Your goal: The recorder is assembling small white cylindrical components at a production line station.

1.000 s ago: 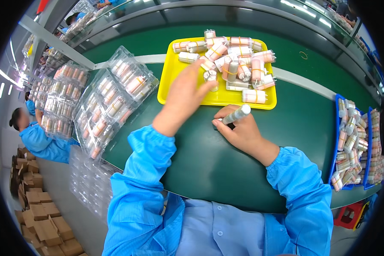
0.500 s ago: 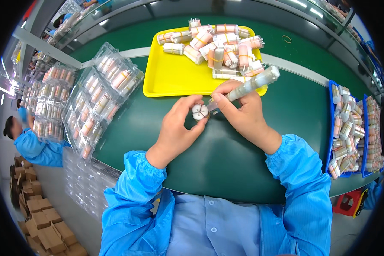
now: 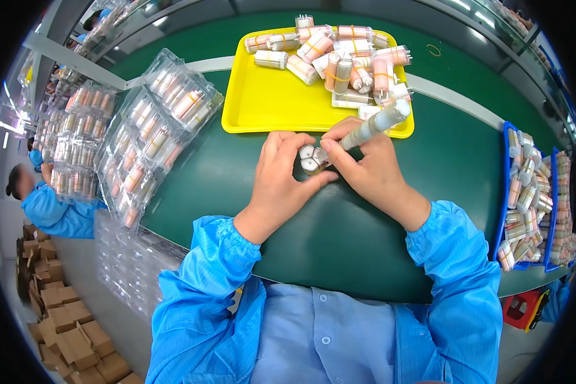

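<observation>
Here, left hand (image 3: 278,182): its grip is clasping a white-ended bundle (image 3: 310,160), thumb and fingers parting only by its width.
Right hand (image 3: 379,173): its grip is pinching a whitish tube (image 3: 372,126) firmly, the tube slanting toward 2 o'clock.
Bundle: it is sitting between both hands, at 6 o'clock from the yellow tray (image 3: 253,96).
Tabletop (image 3: 313,243): blue bins (image 3: 504,185) are standing at 3 o'clock.

bundle (image 3: 308,164) pt. hidden, btm ctns (image 3: 89,375) cut off

I see bundles (image 3: 316,47) in the tray (image 3: 262,109) on the table (image 3: 294,246). On my feed, packs (image 3: 152,131) lie left of it, bins (image 3: 505,163) right.
</observation>
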Tool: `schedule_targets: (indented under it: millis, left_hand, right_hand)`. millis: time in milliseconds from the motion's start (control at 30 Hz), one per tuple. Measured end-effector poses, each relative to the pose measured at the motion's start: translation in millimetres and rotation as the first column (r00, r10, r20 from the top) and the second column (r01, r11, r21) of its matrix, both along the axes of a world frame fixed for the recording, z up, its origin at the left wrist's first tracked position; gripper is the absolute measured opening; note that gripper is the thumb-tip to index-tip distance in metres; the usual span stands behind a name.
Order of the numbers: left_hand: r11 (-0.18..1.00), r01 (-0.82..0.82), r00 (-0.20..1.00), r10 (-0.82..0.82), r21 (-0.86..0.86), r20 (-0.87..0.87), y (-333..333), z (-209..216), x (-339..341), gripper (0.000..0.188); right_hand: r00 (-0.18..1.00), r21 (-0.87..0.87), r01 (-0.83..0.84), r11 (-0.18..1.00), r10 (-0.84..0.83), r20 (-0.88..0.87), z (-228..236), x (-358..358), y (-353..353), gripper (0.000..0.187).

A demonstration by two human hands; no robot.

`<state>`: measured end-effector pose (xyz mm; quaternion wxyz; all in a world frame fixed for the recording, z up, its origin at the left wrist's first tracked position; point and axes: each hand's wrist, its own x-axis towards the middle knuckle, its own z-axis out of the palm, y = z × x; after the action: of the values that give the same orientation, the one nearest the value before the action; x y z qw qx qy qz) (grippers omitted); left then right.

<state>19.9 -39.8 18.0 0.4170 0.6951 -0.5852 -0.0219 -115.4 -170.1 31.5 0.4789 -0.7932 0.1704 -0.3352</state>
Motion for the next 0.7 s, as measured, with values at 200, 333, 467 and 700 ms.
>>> schedule_targets:
  millis: [200,333,467,700]
  left_hand:
    - [0.998,0.048,0.977,-0.057,-0.047,-0.203,0,-6,-2,0.056]
    - [0.988,0.118,0.946,-0.142,-0.1,-0.291,0,-10,-3,0.063]
    - [0.987,0.149,0.949,-0.162,-0.067,-0.27,1,-12,1,0.068]
    - [0.995,0.08,0.989,-0.087,-0.055,-0.117,-1,-6,-3,0.068]
  right_hand:
    - [0.994,0.213,-0.01,0.977,-0.014,0.109,5,-2,-3,0.012]
    - [0.994,0.068,-0.035,0.997,0.027,0.107,4,-2,-8,0.012]
    - [0.999,0.073,-0.02,0.997,0.016,0.047,0,-1,-9,0.012]
    - [0.998,0.247,-0.068,0.967,0.063,0.028,-6,0,-8,0.014]
